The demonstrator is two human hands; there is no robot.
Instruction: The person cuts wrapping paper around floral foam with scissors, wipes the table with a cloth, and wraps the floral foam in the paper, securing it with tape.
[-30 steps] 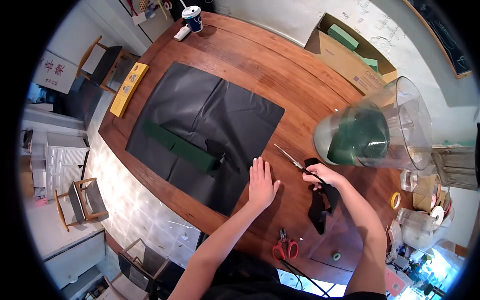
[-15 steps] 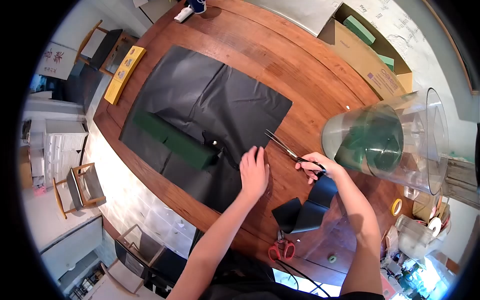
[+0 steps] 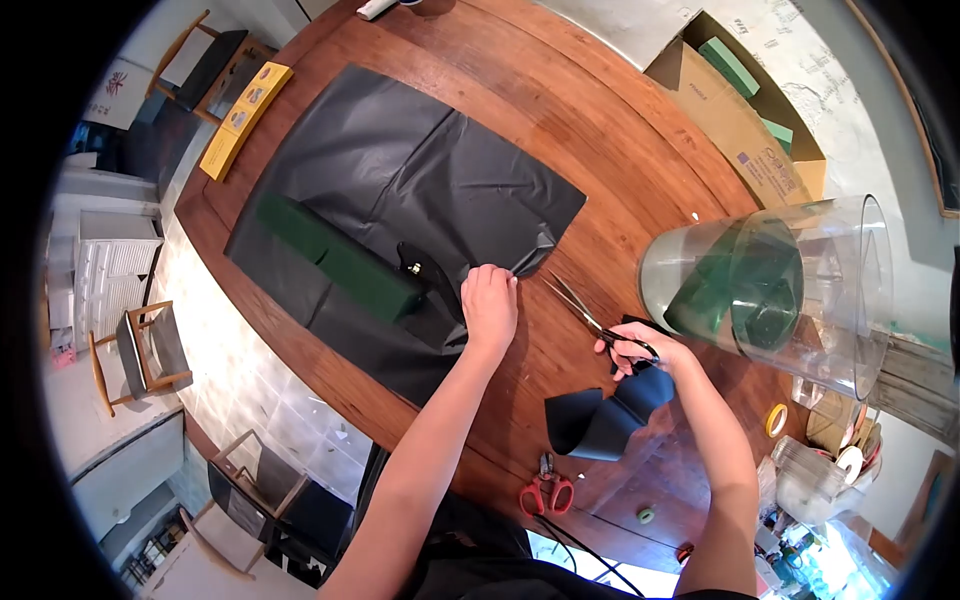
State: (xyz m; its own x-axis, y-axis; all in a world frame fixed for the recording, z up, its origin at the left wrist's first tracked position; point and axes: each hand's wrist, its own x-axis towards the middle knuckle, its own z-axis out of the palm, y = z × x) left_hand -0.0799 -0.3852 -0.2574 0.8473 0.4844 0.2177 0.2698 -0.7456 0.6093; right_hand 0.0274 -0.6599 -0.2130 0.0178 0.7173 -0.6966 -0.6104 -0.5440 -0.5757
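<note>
A large black sheet (image 3: 420, 160) lies on the wooden table, with a long dark green block (image 3: 335, 258) and a small black object (image 3: 425, 268) on it. My left hand (image 3: 490, 308) is closed on the sheet's right edge, which lifts slightly beside the fingers. In my right hand (image 3: 638, 350) are scissors (image 3: 577, 305), their blades parted and pointing up-left towards the sheet, without touching it. Below that hand a curled black piece (image 3: 600, 420) rests on the table.
Red-handled shears (image 3: 546, 488) and green tape (image 3: 645, 516) lie near the front edge. To the right stands a big clear vase (image 3: 770, 290) with green blocks, and behind it a cardboard box (image 3: 730, 120). A yellow box (image 3: 245, 120) is at far left.
My left hand has gone from lying flat by the sheet to gripping its edge, which has risen. The black piece has dropped from my right hand onto the table. The view has shifted.
</note>
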